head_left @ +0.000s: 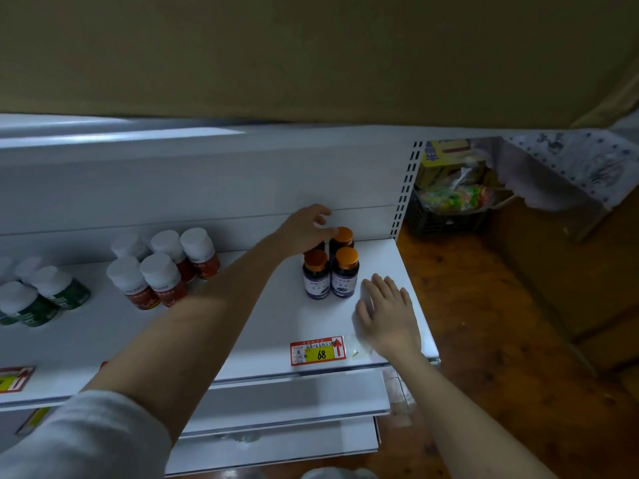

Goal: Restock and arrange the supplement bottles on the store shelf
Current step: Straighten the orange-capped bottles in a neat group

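Orange-capped purple bottles (pixel 330 271) cluster at my shelf's (pixel 242 340) two o'clock; my left hand (pixel 306 229) curls over the rear-left bottle's top, my right hand (pixel 389 314) spreads flat at four o'clock.

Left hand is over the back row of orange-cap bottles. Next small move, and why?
Probably settle the left hand onto the back-left orange-cap bottle and square it behind the front pair. The hand covers that bottle's cap with fingers curled over it; the right hand lies flat on the shelf, holding nothing.
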A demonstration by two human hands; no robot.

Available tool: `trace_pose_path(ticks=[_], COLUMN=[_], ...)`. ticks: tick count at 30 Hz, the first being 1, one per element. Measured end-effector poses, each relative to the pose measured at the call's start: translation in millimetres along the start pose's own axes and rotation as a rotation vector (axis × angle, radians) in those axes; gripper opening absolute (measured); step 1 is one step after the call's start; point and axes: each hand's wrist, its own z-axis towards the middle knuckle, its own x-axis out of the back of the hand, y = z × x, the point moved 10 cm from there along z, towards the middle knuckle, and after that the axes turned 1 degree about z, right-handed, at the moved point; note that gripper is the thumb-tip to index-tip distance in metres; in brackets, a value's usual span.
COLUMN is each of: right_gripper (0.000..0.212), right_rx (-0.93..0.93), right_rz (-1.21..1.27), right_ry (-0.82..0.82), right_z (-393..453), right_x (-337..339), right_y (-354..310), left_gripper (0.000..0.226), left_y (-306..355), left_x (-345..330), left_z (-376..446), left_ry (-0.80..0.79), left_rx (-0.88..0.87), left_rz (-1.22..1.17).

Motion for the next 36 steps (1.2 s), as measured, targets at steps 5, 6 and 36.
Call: trace_pose_path(ticks=[5,6,36], right_gripper=[0.053,0.053,0.016], right_rx=[-0.002,-0.003,-0.01], right_rz=[0.003,0.003,1.12], right_ry=[0.004,0.005,0.05], right_z=[-0.3,0.0,-16.8], right_x=[-1.1,-1.4,90.4], right_y=[1.4,1.6,-53.9], left_gripper=[0.039,0.037,0.022], left_y=[14.2,12.0,27.8], left_x=[-27.2,-29.5,64.0], left_z=[9.2,11.3,-116.6], left_ry=[-0.232,-0.24,0.116], left_rx=[-0.057,-0.061,-0.036], left_rz=[0.27,0.279,-0.624])
